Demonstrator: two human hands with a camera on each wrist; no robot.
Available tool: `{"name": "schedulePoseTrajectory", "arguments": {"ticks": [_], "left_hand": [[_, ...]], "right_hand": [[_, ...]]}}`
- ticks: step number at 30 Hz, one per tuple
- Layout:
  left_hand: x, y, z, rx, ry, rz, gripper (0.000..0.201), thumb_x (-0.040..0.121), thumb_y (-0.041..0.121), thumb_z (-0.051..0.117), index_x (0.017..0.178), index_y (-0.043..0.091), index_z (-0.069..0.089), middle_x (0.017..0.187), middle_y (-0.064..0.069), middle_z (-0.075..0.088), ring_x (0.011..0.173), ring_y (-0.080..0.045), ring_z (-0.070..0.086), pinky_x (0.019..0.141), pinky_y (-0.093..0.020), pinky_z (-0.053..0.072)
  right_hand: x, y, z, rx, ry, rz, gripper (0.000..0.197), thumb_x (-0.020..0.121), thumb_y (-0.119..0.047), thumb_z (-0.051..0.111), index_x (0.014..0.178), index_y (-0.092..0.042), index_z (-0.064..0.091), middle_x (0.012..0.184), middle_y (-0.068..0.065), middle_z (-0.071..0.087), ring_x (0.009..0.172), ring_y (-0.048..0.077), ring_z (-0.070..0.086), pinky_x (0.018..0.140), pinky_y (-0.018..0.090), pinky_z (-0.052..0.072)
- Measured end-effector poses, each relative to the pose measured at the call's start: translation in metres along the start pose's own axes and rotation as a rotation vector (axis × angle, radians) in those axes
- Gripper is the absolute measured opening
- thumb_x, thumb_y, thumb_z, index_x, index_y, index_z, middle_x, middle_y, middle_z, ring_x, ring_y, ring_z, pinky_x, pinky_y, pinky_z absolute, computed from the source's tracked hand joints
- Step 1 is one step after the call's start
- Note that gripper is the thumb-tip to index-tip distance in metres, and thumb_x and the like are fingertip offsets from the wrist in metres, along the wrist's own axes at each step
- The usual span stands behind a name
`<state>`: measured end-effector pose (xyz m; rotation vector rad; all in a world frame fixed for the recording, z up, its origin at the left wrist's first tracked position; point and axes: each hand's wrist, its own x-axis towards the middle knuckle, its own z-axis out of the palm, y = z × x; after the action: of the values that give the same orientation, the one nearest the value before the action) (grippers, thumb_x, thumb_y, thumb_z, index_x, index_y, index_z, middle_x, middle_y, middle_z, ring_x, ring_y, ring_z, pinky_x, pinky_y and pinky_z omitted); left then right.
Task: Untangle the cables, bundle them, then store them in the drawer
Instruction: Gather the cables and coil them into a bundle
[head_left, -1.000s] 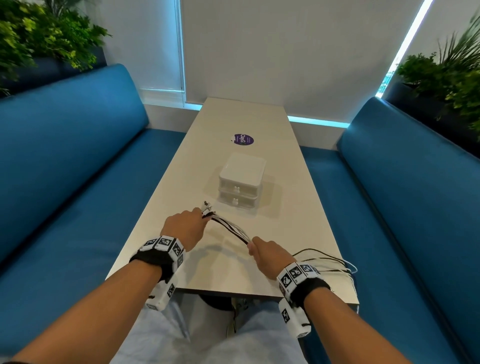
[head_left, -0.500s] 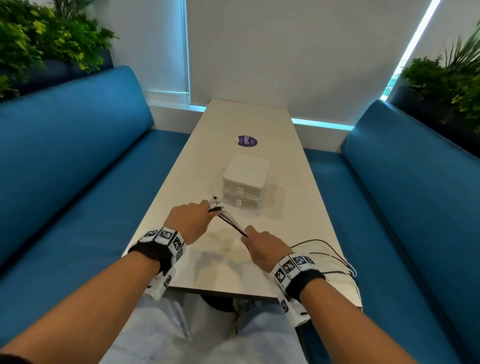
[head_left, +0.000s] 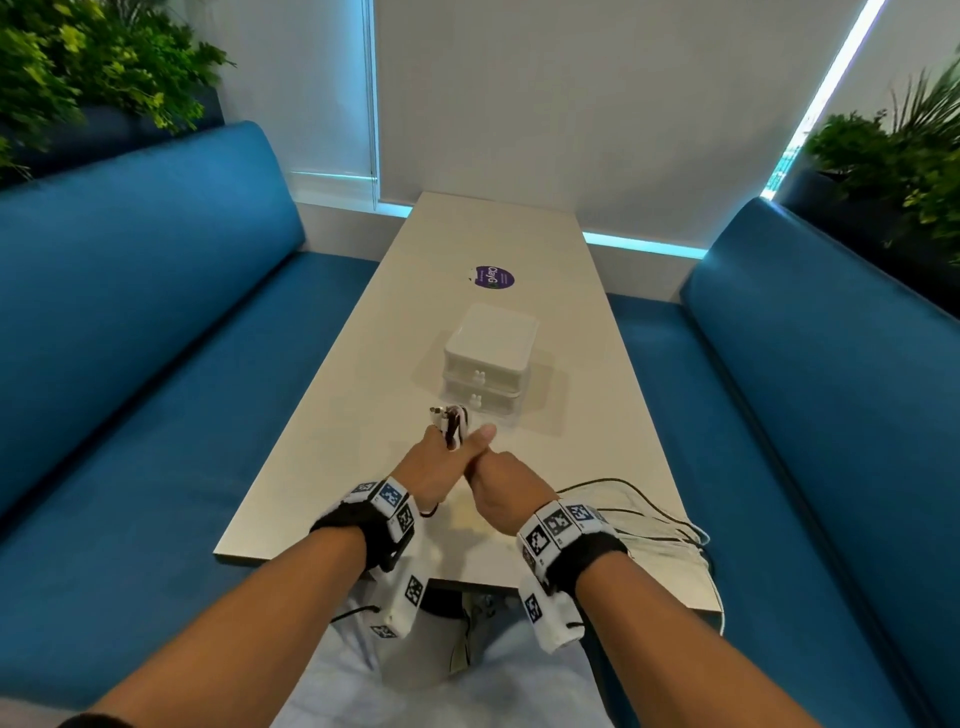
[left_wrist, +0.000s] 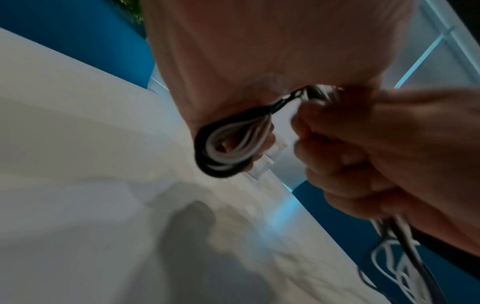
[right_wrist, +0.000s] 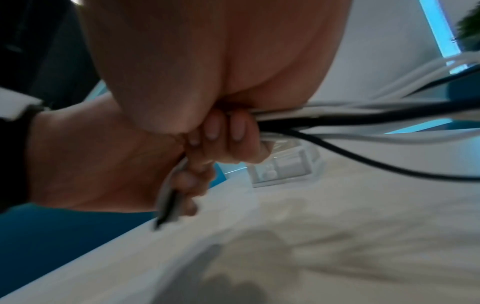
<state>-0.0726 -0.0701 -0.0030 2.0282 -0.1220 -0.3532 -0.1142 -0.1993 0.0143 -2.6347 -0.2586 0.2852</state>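
Note:
Black and white cables (head_left: 453, 425) stick out with their plug ends above my left hand (head_left: 434, 465), which grips them in a fist. In the left wrist view the cables (left_wrist: 228, 148) form a small loop under that hand. My right hand (head_left: 501, 480) presses against the left one and grips the same cables (right_wrist: 324, 119) in curled fingers. The loose lengths (head_left: 644, 512) trail right over the table's near right corner. The white two-drawer box (head_left: 491, 358) stands just beyond the hands, both drawers closed.
The long pale table (head_left: 597, 395) runs away from me between two blue benches (head_left: 156, 364) (head_left: 810, 389). A purple round sticker (head_left: 491, 277) lies beyond the box. Plants stand behind both benches. The drawer box (right_wrist: 283, 166) shows close behind my right fingers.
My right hand slid left along the cables until it met the left hand. The stretch of cable between the hands has folded into a loop. Both hands moved slightly forward toward the box.

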Motion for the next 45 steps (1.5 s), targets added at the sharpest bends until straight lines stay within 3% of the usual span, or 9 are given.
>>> {"name": "schedulePoseTrajectory", "arguments": {"ticks": [6, 10, 16, 21, 24, 28, 36, 42, 45], "left_hand": [[0.001, 0.015, 0.003, -0.139, 0.118, 0.006, 0.031, 0.095, 0.042, 0.056, 0.076, 0.018, 0.05, 0.067, -0.001, 0.052, 0.064, -0.02, 0.052, 0.062, -0.033, 0.04], [0.008, 0.016, -0.006, -0.179, 0.236, -0.003, 0.042, 0.099, 0.048, 0.051, 0.074, 0.015, 0.053, 0.067, -0.006, 0.056, 0.063, -0.024, 0.054, 0.063, -0.033, 0.042], [0.018, 0.022, -0.032, -0.644, 0.278, -0.035, 0.036, 0.105, 0.037, 0.045, 0.094, 0.005, 0.059, 0.074, -0.014, 0.07, 0.069, -0.031, 0.073, 0.064, -0.044, 0.056], [0.01, 0.027, -0.03, -0.743, 0.283, -0.051, 0.048, 0.104, 0.04, 0.045, 0.068, 0.009, 0.047, 0.047, -0.004, 0.046, 0.05, -0.03, 0.065, 0.057, -0.037, 0.049], [0.009, 0.028, -0.032, -0.767, 0.324, -0.047, 0.048, 0.104, 0.037, 0.047, 0.065, 0.011, 0.043, 0.048, -0.004, 0.032, 0.036, -0.021, 0.048, 0.062, -0.042, 0.052], [0.01, 0.029, -0.031, -0.765, 0.389, -0.105, 0.04, 0.102, 0.039, 0.05, 0.072, 0.014, 0.043, 0.046, -0.001, 0.031, 0.037, -0.019, 0.03, 0.043, -0.028, 0.038], [0.007, 0.038, -0.039, -0.732, 0.357, -0.044, 0.037, 0.098, 0.047, 0.055, 0.08, 0.015, 0.053, 0.054, 0.0, 0.036, 0.041, -0.016, 0.031, 0.044, -0.026, 0.033], [0.007, 0.036, -0.041, -0.638, 0.274, -0.028, 0.045, 0.094, 0.064, 0.045, 0.097, 0.025, 0.066, 0.107, 0.003, 0.074, 0.097, -0.022, 0.071, 0.083, -0.04, 0.046], [0.0, 0.04, -0.036, -0.842, 0.154, -0.062, 0.051, 0.094, 0.06, 0.048, 0.075, 0.013, 0.053, 0.084, -0.013, 0.074, 0.082, -0.036, 0.073, 0.085, -0.058, 0.056]], "right_hand": [[0.004, -0.009, 0.005, 0.093, -0.033, -0.025, 0.024, 0.1, -0.012, 0.041, 0.119, -0.003, 0.053, 0.098, 0.02, 0.066, 0.082, 0.034, 0.061, 0.071, 0.04, 0.05], [0.0, 0.004, 0.0, 0.071, -0.016, -0.064, 0.03, 0.102, -0.041, 0.04, 0.093, -0.016, 0.052, 0.085, 0.01, 0.067, 0.075, 0.029, 0.062, 0.073, 0.044, 0.052], [-0.018, 0.048, -0.008, -0.069, -0.043, 0.06, 0.044, 0.1, -0.059, 0.031, 0.091, -0.02, 0.05, 0.084, 0.006, 0.063, 0.079, 0.029, 0.058, 0.076, 0.041, 0.048], [-0.019, 0.064, -0.014, -0.109, -0.016, 0.114, 0.06, 0.093, -0.074, 0.025, 0.087, -0.021, 0.05, 0.077, 0.002, 0.06, 0.073, 0.024, 0.058, 0.072, 0.04, 0.049], [-0.024, 0.067, -0.014, -0.158, 0.02, 0.084, 0.062, 0.091, -0.076, 0.027, 0.086, -0.019, 0.052, 0.073, 0.002, 0.059, 0.069, 0.022, 0.057, 0.068, 0.04, 0.049], [-0.026, 0.057, 0.001, -0.117, -0.004, 0.011, 0.052, 0.096, -0.069, 0.028, 0.086, -0.021, 0.046, 0.073, 0.004, 0.059, 0.07, 0.025, 0.057, 0.069, 0.041, 0.049], [-0.015, 0.045, 0.017, -0.165, -0.062, 0.004, 0.058, 0.098, -0.067, 0.018, 0.087, -0.019, 0.05, 0.073, 0.003, 0.057, 0.071, 0.027, 0.058, 0.076, 0.044, 0.051], [-0.014, 0.049, 0.024, -0.177, -0.101, 0.038, 0.052, 0.101, -0.06, 0.023, 0.106, -0.016, 0.05, 0.082, 0.006, 0.058, 0.077, 0.029, 0.057, 0.078, 0.043, 0.05], [-0.015, 0.052, 0.026, -0.182, -0.108, 0.068, 0.052, 0.101, -0.06, 0.023, 0.108, -0.016, 0.05, 0.082, 0.006, 0.058, 0.078, 0.03, 0.058, 0.078, 0.044, 0.05]]}}
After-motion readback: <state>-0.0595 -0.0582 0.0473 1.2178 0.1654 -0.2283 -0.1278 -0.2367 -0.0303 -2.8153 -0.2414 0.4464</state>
